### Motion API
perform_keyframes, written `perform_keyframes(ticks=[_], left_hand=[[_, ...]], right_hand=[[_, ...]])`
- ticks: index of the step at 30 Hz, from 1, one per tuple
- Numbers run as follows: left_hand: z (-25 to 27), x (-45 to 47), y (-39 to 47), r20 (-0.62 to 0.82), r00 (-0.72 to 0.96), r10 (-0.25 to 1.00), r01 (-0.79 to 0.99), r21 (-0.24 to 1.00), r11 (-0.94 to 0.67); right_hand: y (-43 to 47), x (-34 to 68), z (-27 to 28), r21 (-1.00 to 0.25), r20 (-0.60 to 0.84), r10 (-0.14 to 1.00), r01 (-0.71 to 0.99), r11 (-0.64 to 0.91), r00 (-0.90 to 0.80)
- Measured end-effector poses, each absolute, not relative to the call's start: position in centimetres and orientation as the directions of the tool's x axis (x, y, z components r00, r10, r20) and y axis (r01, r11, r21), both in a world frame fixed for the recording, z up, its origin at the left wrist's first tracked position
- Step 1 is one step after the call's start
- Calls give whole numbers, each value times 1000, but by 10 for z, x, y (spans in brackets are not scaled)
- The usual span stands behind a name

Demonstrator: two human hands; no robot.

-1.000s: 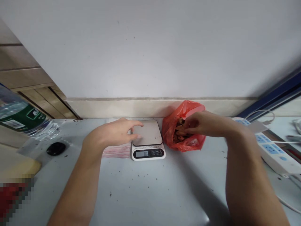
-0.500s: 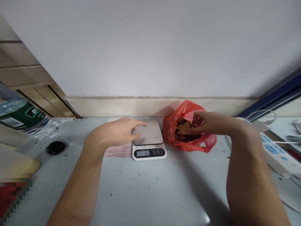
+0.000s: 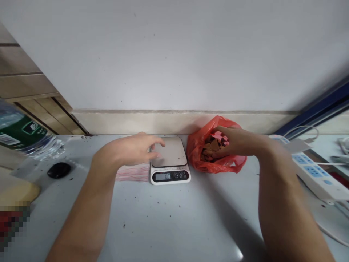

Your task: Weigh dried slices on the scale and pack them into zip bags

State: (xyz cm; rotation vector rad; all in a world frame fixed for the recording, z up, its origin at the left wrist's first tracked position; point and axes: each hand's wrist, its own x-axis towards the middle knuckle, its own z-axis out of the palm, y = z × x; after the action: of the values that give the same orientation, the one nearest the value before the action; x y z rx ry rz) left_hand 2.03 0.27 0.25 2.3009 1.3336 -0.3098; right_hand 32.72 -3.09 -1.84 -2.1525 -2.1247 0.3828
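A white digital kitchen scale (image 3: 174, 151) sits near the wall, its display reading 0.0 and a few dark crumbs on it. My left hand (image 3: 131, 149) hovers at the plate's left edge, thumb and index finger apart and nothing between them. To the right of the scale stands an open red plastic bag (image 3: 195, 153) holding brown, dry, flaky pieces (image 3: 212, 146). Inside the bag's mouth is my right hand (image 3: 238, 142), thumb and fingers spread over the pieces; some fingertips are hidden. Red-and-white striped flat bags (image 3: 133, 173) lie partly under my left hand.
At left are a large water bottle (image 3: 24, 133) with a green label and a black oval object (image 3: 59, 170). A white power strip (image 3: 313, 171) with cables lies at right. Dark crumbs are scattered over the grey tabletop (image 3: 163, 225). A wall rises behind.
My right thumb and fingers have spread wider inside the bag, and more of the pieces show. My left hand keeps its pose beside the scale. The view has shifted slightly.
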Motion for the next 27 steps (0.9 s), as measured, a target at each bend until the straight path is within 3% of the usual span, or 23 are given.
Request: perform_keyframes(ticks=[3,16,21,27], left_hand=[[5,21,2,-413,492,766,870,256,-421],[13,17,1,-403,455,794,890,216,-401],[15,21,0,-404,501,765,865,226,-447],[12,8,2,-420,495,761,869,231,-437]], right_hand=[[-33,314,-7,-208,-304,951,971,-118,50],[-32,308,-8,-186,-317,948,981,-52,-10],[-33,308,-2,-245,-285,958,966,-76,3],[-30,298,-5,-139,-315,948,990,-2,-42]])
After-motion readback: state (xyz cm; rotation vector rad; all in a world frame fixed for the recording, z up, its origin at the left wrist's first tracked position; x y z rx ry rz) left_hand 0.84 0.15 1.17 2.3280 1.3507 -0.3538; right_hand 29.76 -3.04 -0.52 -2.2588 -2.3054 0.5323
